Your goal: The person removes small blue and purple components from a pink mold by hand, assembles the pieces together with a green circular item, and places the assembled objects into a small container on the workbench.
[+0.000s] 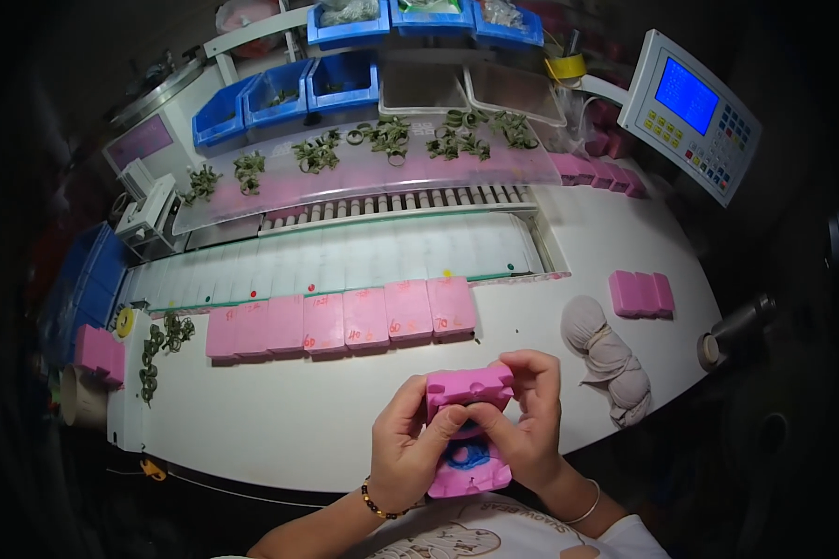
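Observation:
Near the front edge of the table I hold a pink rubber mould (469, 384) that is spread apart into an upper and a lower part. Blue wax (468, 455) shows in a ring-like hollow of the lower part. My left hand (403, 440) grips the mould's left side, its thumb on the inner face. On the right side my right hand (529, 424) grips it too, fingers at the upper corner and thumb bent inward. The two thumbs meet over the middle, so what lies under them is hidden.
A row of pink mould blocks (324, 321) lies behind my hands, before a white, green-edged strip (364, 252). Green ring-like pieces (317, 152) lie on a clear shelf below blue bins (343, 82). Rightward are pink blocks (639, 293), a grey cloth bundle (604, 359) and a control panel (690, 116).

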`<state>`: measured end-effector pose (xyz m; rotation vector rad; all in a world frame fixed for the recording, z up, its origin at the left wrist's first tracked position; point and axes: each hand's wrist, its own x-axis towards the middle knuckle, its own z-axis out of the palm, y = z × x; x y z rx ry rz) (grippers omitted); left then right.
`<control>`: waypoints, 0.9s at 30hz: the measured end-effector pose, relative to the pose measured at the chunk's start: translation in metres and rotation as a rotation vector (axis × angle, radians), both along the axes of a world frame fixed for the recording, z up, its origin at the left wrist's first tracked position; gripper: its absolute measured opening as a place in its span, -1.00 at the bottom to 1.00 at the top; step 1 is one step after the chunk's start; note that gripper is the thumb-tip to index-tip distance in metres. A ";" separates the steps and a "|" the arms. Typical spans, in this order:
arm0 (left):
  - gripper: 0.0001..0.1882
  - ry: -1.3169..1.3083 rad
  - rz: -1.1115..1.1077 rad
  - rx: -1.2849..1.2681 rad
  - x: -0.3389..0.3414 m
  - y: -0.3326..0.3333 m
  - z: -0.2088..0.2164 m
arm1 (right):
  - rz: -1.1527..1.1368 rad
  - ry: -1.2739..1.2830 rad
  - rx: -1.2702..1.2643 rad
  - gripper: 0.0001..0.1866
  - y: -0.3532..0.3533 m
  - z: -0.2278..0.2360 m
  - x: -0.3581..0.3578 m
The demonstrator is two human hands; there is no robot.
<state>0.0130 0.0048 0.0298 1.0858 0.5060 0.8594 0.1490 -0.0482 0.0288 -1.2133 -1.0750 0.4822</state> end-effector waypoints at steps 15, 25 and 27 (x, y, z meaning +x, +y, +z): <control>-0.63 0.001 0.069 -0.238 0.004 0.004 0.000 | 0.261 0.309 -0.310 -0.68 -0.009 -0.010 0.003; -0.50 0.000 -0.092 -0.164 -0.005 0.000 0.000 | 0.250 0.349 -0.219 -0.75 -0.007 -0.011 0.014; -0.50 -0.001 -0.073 -0.172 -0.004 -0.001 0.001 | 0.260 0.309 -0.215 -0.73 -0.009 -0.009 0.015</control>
